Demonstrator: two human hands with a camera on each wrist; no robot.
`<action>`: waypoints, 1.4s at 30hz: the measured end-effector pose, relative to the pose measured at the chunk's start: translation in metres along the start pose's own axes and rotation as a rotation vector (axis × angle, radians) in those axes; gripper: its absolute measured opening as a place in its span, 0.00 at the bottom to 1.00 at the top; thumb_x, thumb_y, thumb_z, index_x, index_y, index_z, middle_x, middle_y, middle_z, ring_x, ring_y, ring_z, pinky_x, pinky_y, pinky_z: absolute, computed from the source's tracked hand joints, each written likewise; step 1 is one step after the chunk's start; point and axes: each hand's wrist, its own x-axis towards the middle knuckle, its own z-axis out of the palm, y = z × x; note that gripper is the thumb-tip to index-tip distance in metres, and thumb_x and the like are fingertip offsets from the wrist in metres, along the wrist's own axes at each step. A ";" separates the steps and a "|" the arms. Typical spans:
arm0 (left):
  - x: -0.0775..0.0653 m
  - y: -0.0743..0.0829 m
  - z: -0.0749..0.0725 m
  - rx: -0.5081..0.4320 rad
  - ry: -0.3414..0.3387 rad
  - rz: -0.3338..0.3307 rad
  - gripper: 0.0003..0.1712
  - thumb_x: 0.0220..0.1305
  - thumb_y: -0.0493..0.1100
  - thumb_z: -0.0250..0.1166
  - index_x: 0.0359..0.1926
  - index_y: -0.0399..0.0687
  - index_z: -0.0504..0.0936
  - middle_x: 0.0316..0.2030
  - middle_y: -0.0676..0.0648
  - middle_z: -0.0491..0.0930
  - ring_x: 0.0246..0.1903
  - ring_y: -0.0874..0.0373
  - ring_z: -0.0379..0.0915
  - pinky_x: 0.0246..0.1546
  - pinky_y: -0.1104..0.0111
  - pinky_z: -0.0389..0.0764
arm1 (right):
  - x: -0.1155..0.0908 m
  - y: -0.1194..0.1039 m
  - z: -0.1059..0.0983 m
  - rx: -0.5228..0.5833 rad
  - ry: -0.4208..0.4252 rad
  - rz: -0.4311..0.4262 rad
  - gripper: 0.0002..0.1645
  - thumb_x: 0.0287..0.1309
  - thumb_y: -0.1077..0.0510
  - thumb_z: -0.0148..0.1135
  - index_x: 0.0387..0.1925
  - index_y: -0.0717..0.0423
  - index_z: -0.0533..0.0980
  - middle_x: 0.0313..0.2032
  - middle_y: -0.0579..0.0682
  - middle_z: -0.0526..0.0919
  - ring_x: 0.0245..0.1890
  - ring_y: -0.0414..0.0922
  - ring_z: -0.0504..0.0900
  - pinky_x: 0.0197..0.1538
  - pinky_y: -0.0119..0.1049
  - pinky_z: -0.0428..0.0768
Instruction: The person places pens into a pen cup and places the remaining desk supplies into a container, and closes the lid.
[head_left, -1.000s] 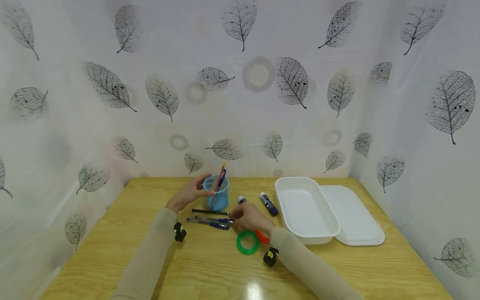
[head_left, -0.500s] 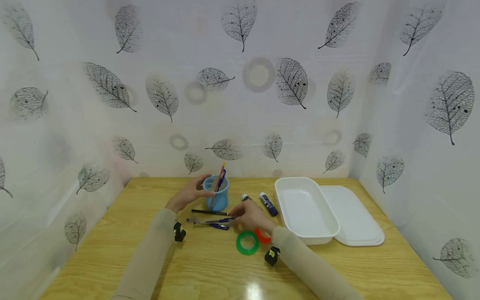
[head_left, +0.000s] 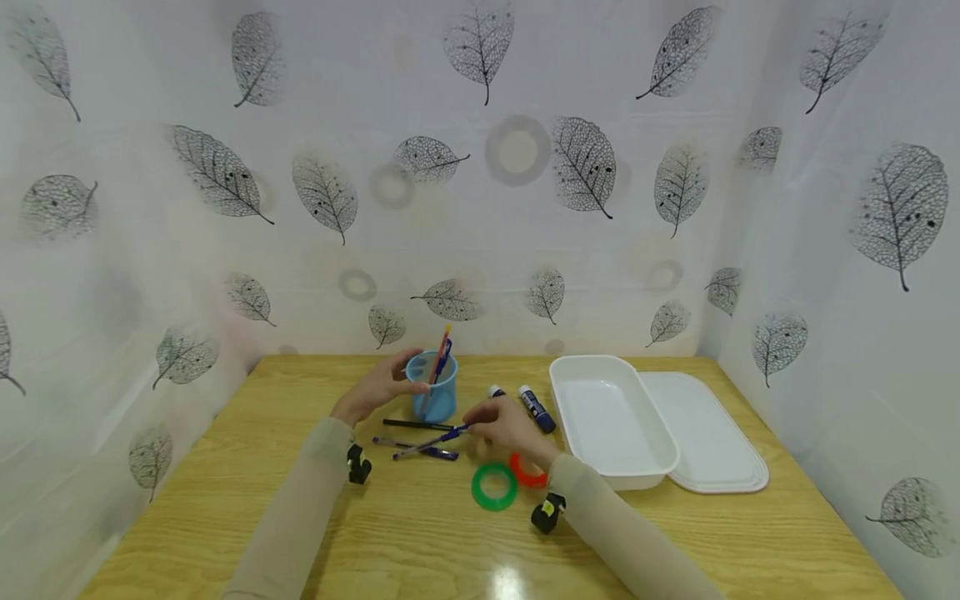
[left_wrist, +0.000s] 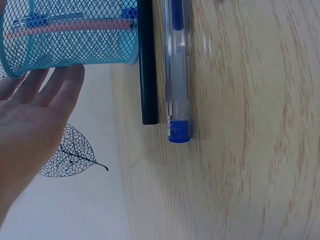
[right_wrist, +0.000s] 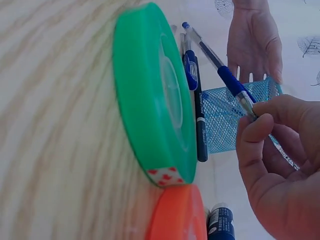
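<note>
My left hand [head_left: 378, 387] holds the light blue mesh pen cup [head_left: 441, 407], thumb at the front and fingers behind. A red pencil [head_left: 438, 354] and a blue pen [head_left: 445, 354] stand in the cup. Thumb and fingers of my right hand [head_left: 510, 429] pinch a clear-barrelled blue gel pen [right_wrist: 227, 77] near one end, and it slants in front of the cup. Beneath it, another blue pen [head_left: 441, 453] lies on the table. A black pencil [right_wrist: 201, 127] lies close to the cup's base, and the left wrist view shows this pencil [left_wrist: 147, 65] too.
Nearer me lie a green tape roll [head_left: 478, 487] and a red tape roll [head_left: 529, 480]. Two glue sticks [head_left: 536, 408] lie behind my right hand, one partly hidden. At right, a white tray [head_left: 615, 417] stands beside its flat white lid [head_left: 723, 450]. A leaf-patterned curtain [head_left: 480, 233] borders the table.
My right hand has lifted one end of a gel pen off the pens on the table and moved slightly right, tilting it. My left hand has stayed at the cup.
</note>
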 end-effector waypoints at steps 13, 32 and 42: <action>0.002 0.000 0.000 -0.006 -0.014 -0.012 0.44 0.56 0.43 0.65 0.69 0.48 0.50 0.66 0.37 0.52 0.63 0.40 0.50 0.58 0.49 0.59 | 0.001 -0.004 -0.007 0.287 0.147 0.091 0.13 0.54 0.53 0.63 0.40 0.54 0.79 0.36 0.49 0.83 0.36 0.63 0.76 0.37 0.48 0.78; -0.001 0.000 0.001 -0.028 -0.014 0.009 0.44 0.57 0.40 0.64 0.69 0.46 0.49 0.64 0.34 0.55 0.62 0.39 0.51 0.58 0.48 0.59 | 0.021 -0.005 -0.004 0.514 0.404 0.029 0.12 0.52 0.58 0.65 0.39 0.58 0.80 0.33 0.53 0.83 0.31 0.62 0.77 0.33 0.45 0.80; 0.000 -0.001 -0.001 -0.008 -0.020 -0.001 0.44 0.57 0.42 0.64 0.69 0.49 0.50 0.65 0.37 0.53 0.63 0.41 0.51 0.58 0.49 0.60 | 0.028 -0.015 -0.006 0.531 0.496 0.038 0.14 0.48 0.55 0.67 0.37 0.57 0.81 0.32 0.51 0.84 0.25 0.44 0.81 0.35 0.55 0.77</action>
